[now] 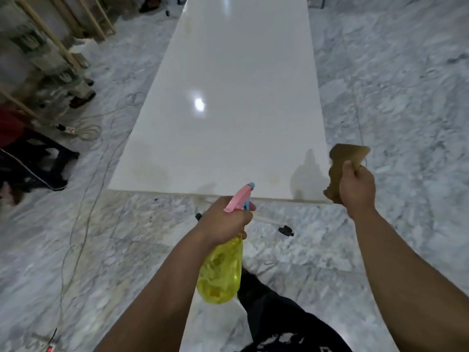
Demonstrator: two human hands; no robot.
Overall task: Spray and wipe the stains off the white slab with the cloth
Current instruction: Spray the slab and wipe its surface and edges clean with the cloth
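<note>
Early stage: faint yellowish stains (149, 171) remaining near front edge of long glossy white slab (236, 97).
Left hand (225, 221) clamped on yellow plastic spray bottle (220, 273), pink nozzle aimed at slab.
Right hand (356, 186) clenched around crumpled brown cloth (346, 158), held off slab corner; wiping not yet begun.

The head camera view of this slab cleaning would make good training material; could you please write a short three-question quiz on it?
1. True or false: the left hand holds the spray bottle, its pink nozzle aimed toward the white slab.
2. What does the right hand hold? A) a sponge B) a brown cloth C) nothing
3. Where do yellowish stains show on the slab: near the close edge, or only in the middle around the light's reflection?

Key
1. True.
2. B: the brown cloth, held up beside the slab's near right corner.
3. Near the close edge; a fainter mark also shows toward the far left end.
</note>
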